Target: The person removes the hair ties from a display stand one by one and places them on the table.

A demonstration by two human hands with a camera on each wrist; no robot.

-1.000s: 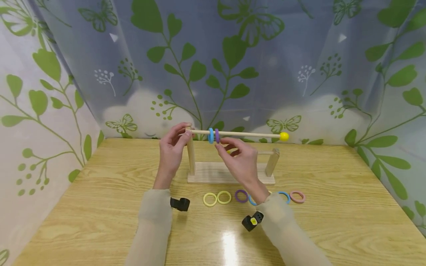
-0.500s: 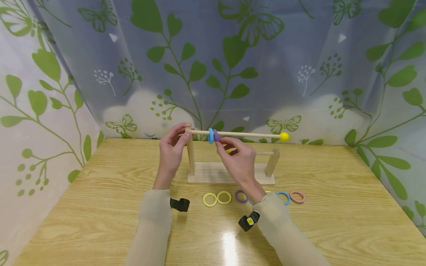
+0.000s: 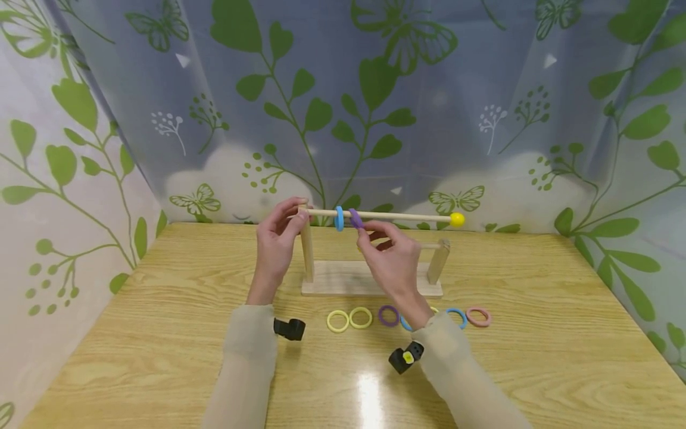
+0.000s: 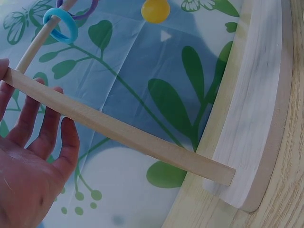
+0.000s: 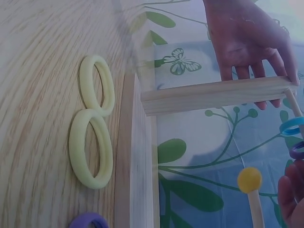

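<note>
My left hand [image 3: 276, 238] grips the top of the tall wooden post [image 3: 308, 250], thumb and fingers around its upper end. From that end a thin dowel [image 3: 402, 216] runs right to a yellow ball [image 3: 457, 220]. A light blue ring [image 3: 339, 218] hangs on the dowel nearer the post. Just right of it is a purple ring [image 3: 356, 218], also around the dowel and tilted. The thumb and index finger of my right hand [image 3: 393, 259] pinch its lower edge. In the left wrist view, the blue ring [image 4: 61, 26] hangs apart from the post.
The wooden base [image 3: 343, 279] bears a shorter right post [image 3: 439, 262] with a lower dowel, whose yellow ball [image 5: 250, 180] shows in the right wrist view. In front lie yellow rings [image 3: 329, 322], a purple ring [image 3: 381, 316], blue rings and a pink ring [image 3: 479, 325]. Patterned fabric stands behind.
The purple ring first leaned left toward the blue ring, then moved right along the dowel with my right hand, and is now more tilted. My left hand has stayed put.
</note>
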